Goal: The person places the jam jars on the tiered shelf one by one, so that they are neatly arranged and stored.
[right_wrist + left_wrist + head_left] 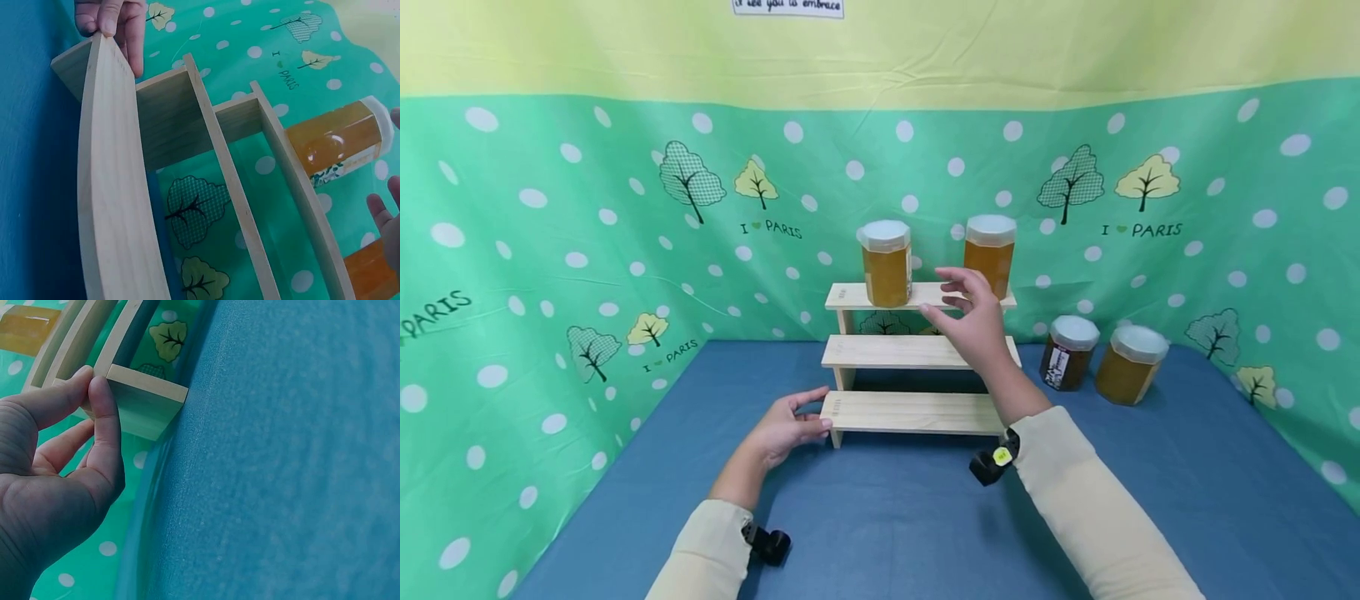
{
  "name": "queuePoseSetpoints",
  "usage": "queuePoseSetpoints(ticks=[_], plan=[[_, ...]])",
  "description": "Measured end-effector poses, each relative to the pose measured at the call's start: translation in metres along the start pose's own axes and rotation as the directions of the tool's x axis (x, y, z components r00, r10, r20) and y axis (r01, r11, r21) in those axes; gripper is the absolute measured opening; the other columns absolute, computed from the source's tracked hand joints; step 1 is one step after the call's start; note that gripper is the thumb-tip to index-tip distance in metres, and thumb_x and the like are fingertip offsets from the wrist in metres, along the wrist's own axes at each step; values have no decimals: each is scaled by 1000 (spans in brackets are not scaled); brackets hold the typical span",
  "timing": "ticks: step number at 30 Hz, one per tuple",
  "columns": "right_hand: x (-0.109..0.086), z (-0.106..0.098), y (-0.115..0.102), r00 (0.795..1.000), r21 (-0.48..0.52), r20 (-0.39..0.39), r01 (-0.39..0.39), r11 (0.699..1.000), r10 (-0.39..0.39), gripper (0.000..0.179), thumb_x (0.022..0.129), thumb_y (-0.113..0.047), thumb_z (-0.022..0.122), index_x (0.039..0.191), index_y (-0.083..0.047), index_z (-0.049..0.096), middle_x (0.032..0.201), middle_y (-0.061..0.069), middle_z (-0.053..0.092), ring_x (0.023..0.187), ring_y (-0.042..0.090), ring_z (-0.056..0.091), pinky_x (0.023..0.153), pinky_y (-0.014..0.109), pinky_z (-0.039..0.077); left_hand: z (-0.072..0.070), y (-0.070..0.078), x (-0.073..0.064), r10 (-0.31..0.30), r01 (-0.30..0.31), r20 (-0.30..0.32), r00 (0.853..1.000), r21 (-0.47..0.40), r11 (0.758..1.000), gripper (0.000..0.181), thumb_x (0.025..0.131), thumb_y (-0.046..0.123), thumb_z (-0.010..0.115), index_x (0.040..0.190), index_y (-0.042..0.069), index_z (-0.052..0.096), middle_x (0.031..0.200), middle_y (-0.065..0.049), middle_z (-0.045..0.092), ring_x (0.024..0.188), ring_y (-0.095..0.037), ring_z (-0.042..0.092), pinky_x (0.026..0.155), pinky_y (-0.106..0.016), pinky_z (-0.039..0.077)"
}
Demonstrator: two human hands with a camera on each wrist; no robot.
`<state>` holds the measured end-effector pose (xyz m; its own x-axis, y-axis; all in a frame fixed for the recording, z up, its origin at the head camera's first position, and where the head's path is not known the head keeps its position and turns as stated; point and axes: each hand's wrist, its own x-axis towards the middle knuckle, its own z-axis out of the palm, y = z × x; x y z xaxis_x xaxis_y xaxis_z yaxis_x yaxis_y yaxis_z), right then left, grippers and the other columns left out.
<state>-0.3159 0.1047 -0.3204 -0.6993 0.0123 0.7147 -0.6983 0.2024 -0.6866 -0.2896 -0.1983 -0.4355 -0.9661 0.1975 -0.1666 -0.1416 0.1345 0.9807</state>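
Note:
A three-step wooden stand (917, 352) sits on the blue cloth. My left hand (786, 427) pinches the left end of its lowest step, thumb and fingertips at the corner in the left wrist view (65, 469). On the top step stand two honey jars with whitish lids: a left jar (887, 267) and a right jar (990, 250). Between them, in front of the top step, hovers my right hand (973, 321), thumb and fingers spread apart with nothing in them. It partly hides the right jar. In the right wrist view only its fingertips (381, 212) show, beside the jars.
To the right of the stand, a dark jar with a label (1066, 354) and an amber jar (1131, 367) stand upright on the blue cloth (880, 517). A green dotted curtain with printed trees (820, 183) hangs behind and at both sides.

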Motion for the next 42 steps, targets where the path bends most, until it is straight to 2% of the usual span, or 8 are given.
queuePoseSetpoints(ticks=[4,7,13,17,24,32,38,42], plan=[[-5,-6,1,1000,4,8,-2,1000,2,48,82,-6,78,127,-5,61,121,11,53,109,30,54,93,45,51,0,-1,0,1,-1,1,1000,1,1000,66,87,-1,71,147,6,43,124,-23,55,87,-20,63,82,-36,56],[-7,-10,-1,1000,11,14,-8,1000,7,49,82,-1,77,128,-3,60,123,16,52,110,32,53,93,48,51,0,-1,1,0,0,0,1000,-3,1000,67,87,-1,71,147,6,43,123,-23,56,87,-20,64,81,-36,56],[-15,-15,-27,1000,8,27,3,1000,-4,47,82,8,73,126,9,56,123,25,50,109,39,52,93,57,48,0,-2,2,-1,1,-3,1000,-7,1000,67,87,-2,70,147,6,43,123,-23,56,87,-20,64,80,-35,57],[-20,-19,-35,999,-10,40,-1,1000,2,48,81,9,73,126,10,55,121,23,50,109,40,53,92,57,48,0,-2,2,-1,1,-5,1000,-7,1000,66,87,-2,70,147,6,43,123,-23,56,87,-20,64,81,-36,56],[-28,-25,-32,999,-13,47,-1,1000,1,49,81,9,74,126,9,56,120,21,51,107,36,55,89,55,51,0,-1,1,-2,2,-5,1000,-7,1000,67,87,-2,70,147,6,43,125,-24,55,88,-20,64,81,-36,56],[-39,-34,-31,999,11,38,-31,999,31,49,82,9,73,127,9,55,124,21,52,107,22,55,90,55,50,-1,0,1,0,0,0,1000,-3,1000,67,87,-1,71,147,6,43,126,-24,54,87,-20,63,82,-37,56],[-46,-44,-28,997,26,-13,-70,997,71,48,82,9,73,127,10,55,120,17,54,105,26,58,91,55,49,0,0,2,1,-1,1,1000,-4,1000,67,87,-1,71,147,6,43,128,-24,53,88,-20,63,82,-37,56],[-51,-52,-12,998,43,-23,-63,997,64,49,82,9,73,128,6,56,120,8,55,105,30,57,92,48,51,0,-1,2,1,-1,-3,1000,-5,1000,67,87,-2,70,147,5,43,127,-24,53,87,-20,63,82,-38,56]])
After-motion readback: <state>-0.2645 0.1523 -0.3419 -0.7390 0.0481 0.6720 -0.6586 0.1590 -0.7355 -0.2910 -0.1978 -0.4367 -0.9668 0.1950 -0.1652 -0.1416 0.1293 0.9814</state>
